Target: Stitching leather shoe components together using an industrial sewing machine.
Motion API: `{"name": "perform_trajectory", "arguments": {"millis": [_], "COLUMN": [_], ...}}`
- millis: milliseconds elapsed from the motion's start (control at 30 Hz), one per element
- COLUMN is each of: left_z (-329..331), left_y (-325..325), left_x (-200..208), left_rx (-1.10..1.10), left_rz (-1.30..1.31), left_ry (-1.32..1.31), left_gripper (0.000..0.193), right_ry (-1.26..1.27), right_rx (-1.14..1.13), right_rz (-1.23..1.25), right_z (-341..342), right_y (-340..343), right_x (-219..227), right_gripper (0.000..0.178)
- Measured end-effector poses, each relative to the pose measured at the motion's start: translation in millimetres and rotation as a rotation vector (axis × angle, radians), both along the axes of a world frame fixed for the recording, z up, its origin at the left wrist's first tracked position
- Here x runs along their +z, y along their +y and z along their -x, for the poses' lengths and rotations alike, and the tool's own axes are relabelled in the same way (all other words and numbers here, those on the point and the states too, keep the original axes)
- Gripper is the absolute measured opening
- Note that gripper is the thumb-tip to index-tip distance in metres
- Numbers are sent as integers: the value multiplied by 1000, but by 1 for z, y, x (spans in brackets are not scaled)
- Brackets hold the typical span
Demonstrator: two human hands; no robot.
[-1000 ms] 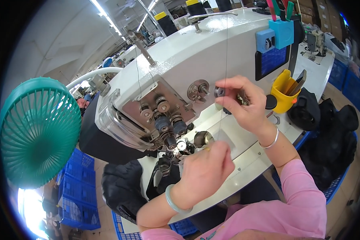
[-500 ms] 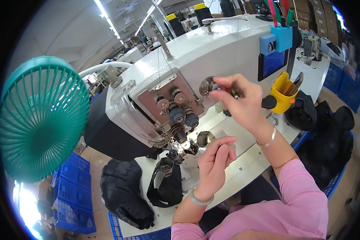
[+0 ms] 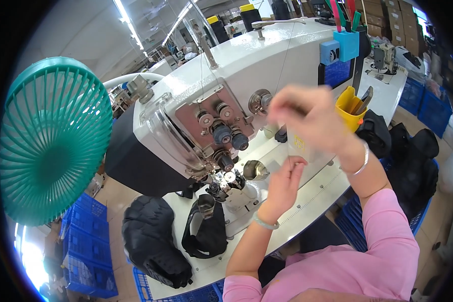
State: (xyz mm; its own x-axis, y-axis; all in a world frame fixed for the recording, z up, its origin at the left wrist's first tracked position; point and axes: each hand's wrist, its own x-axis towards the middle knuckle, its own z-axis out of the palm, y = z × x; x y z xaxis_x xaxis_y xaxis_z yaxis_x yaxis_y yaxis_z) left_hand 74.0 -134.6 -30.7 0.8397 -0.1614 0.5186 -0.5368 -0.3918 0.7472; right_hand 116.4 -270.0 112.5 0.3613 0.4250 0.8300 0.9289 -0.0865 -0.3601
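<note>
A white sewing machine point(image 3: 186, 90) stands before me. My right hand point(image 3: 312, 118) is raised just right of the round metal thread disc point(image 3: 260, 102) on its side; motion smears the fingers, and anything between them is hidden. A thin thread point(image 3: 286, 58) runs from the top guide arm point(image 3: 277, 23) down toward that disc. Lower down, my left hand point(image 3: 285, 185) is held above the machine bed point(image 3: 307, 194), thumb and fingers drawn together; what they pinch, if anything, does not show. Left of it are a shiny metal cup-shaped part point(image 3: 255, 170) and the tension knobs point(image 3: 222, 133).
A green fan point(image 3: 55, 141) fills the left side. Black padded pieces point(image 3: 153, 236) and a black strap piece point(image 3: 206, 234) lie on the table. A yellow tool holder point(image 3: 348, 108) stands at right, near a screen point(image 3: 336, 74). Blue crates point(image 3: 88, 246) are on the floor.
My right hand has come away from the thread disc, moving right and slightly down. My left hand has shifted right, its pointing finger now drawn in. The view has tilted slightly.
</note>
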Motion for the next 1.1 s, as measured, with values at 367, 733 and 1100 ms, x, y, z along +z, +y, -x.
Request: {"name": "perform_trajectory", "arguments": {"millis": [367, 733, 1100], "left_z": [0, 4, 12], "left_y": [16, 58, 67], "left_x": [19, -2, -2], "left_rx": [-253, -238, -209], "left_rz": [423, 788, 865], "left_ry": [63, 383, 402], "left_gripper": [32, 36, 35], "right_ry": [-431, -213, -102], "right_rx": [-593, -161, -420], "right_rz": [-16, 326, 325], "right_z": [-27, 9, -10], "right_y": [-9, -11, -16], "right_x": [8, 34, 34], "right_gripper": [18, 15, 13]}}
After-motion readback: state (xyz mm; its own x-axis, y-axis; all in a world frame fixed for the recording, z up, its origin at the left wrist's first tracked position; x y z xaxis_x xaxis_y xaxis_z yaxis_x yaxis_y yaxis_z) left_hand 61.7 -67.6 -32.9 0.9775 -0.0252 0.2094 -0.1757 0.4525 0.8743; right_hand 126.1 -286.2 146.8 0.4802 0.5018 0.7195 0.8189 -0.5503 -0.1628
